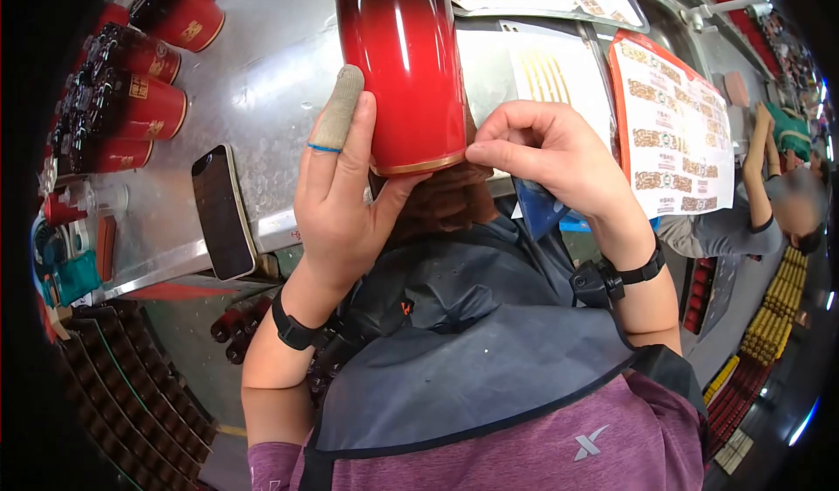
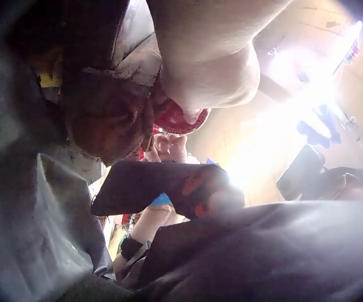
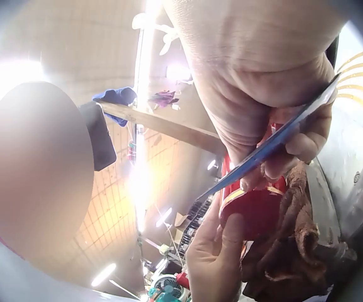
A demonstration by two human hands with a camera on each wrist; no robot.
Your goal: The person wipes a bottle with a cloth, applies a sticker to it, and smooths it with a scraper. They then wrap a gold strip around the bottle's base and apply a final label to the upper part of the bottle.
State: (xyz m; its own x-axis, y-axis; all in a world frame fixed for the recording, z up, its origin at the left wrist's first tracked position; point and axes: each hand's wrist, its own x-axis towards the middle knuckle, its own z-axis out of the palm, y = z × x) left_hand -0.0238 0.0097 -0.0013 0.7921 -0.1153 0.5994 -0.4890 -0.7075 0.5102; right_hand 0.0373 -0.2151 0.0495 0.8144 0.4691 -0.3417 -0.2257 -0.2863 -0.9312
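A glossy red jar (image 1: 404, 71), dark towards its far end, has a thin gold band round its near rim. The left hand (image 1: 336, 194) grips it from the left with the thumb under the near end; one finger wears a beige cover. At the right of the gold band, the thumb and forefinger of the right hand (image 1: 559, 159) are pinched together against the rim. Beneath that palm a blue flat piece (image 1: 539, 207) is held, seen edge-on as a blue sheet (image 3: 263, 151) in the right wrist view. Whether a strip lies between the fingertips cannot be told.
A phone (image 1: 224, 211) lies on the metal table (image 1: 262, 80), left of the left hand. More red jars (image 1: 140, 106) stand at the far left. Printed label sheets (image 1: 673, 124) and a sheet with gold strips (image 1: 546, 71) lie right. A brown cloth (image 3: 294, 245) is beside the jar.
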